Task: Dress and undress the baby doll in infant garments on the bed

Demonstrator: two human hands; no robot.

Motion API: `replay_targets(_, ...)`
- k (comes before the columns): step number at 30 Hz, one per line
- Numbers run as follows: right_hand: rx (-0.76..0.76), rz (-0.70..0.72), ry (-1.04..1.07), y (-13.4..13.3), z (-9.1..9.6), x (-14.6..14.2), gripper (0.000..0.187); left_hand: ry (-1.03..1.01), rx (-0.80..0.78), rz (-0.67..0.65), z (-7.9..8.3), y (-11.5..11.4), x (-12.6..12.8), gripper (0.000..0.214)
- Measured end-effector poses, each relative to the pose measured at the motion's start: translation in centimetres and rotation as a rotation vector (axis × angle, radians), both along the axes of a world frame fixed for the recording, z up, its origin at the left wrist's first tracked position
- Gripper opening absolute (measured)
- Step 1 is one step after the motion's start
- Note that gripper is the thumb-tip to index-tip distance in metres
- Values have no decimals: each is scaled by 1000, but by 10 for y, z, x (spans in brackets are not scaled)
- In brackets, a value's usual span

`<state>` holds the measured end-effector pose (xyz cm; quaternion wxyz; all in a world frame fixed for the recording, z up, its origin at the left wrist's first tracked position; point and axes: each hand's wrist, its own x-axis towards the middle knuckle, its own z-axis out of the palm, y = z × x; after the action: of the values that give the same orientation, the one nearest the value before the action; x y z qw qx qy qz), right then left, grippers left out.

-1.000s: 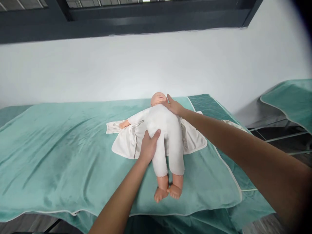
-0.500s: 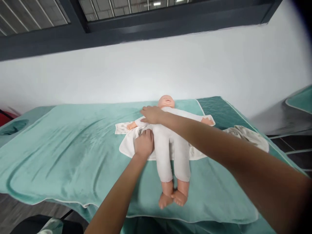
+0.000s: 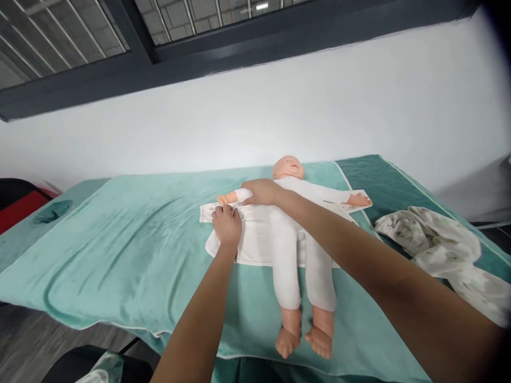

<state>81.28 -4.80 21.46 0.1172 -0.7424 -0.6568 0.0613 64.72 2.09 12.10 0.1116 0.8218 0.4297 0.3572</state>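
Right hand [image 3: 261, 191] stretched across doll [image 3: 282, 239], fingers around its arm [image 3: 241, 195], left hand [image 3: 227, 226] bent at shirt [image 3: 253, 242] sleeve, shifted outward from doll's hip, fingers curled, hold unclear.

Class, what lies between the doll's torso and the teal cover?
A white garment lies spread beneath the doll, on the teal cover; the head view shows it extending out at both sides.

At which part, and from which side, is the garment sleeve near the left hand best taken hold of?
Probably pinch the sleeve at its outer end, coming from the left. That end lies flat on the green blanket and extends beyond the doll's hand, while the left hand crowds its inner part.
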Motion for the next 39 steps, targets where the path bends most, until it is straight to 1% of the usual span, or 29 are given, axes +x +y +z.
replay_targets(2,52,41,38,-6,-1,-1,49,-107,-80,9,-2,5,-2,13)
replay_targets(3,65,61,46,-7,-2,-2,51,-138,-92,12,-2,7,-4,14)
replay_targets(6,23,88,4,-6,-7,-6,56,-243,-111,32,-2,10,-8,11)
replay_targets(9,-31,63,-59,-3,-9,-9,57,-362,-172,35,-2,11,-10,14)
replay_targets(13,-38,42,-136,-3,-10,-10,56,-499,-260,61,-3,13,-12,19)
replay_targets(17,-64,31,-195,-6,-10,-11,54,-571,-273,88,0,13,-12,20)
replay_targets(20,-75,7,-202,-5,-11,-15,50,-566,-250,70,3,9,-12,19)
replay_targets(27,-75,-80,-203,7,-16,-27,50,-443,-199,-86,4,0,-10,15)
replay_targets(29,-70,-97,-191,10,-17,-29,45,-381,-181,-150,4,-3,-10,17)
replay_targets(32,-61,-113,-174,14,-20,-30,31,-233,-107,-313,7,-10,-10,21)
replay_targets(34,-48,-115,-167,15,-22,-31,28,-179,-83,-360,8,-12,-10,22)
replay_targets(36,-28,-107,-160,14,-23,-32,31,-187,-103,-301,9,-12,-10,25)
replay_targets(39,4,-76,-139,8,-16,-30,37,-192,-126,-116,7,-7,-9,27)
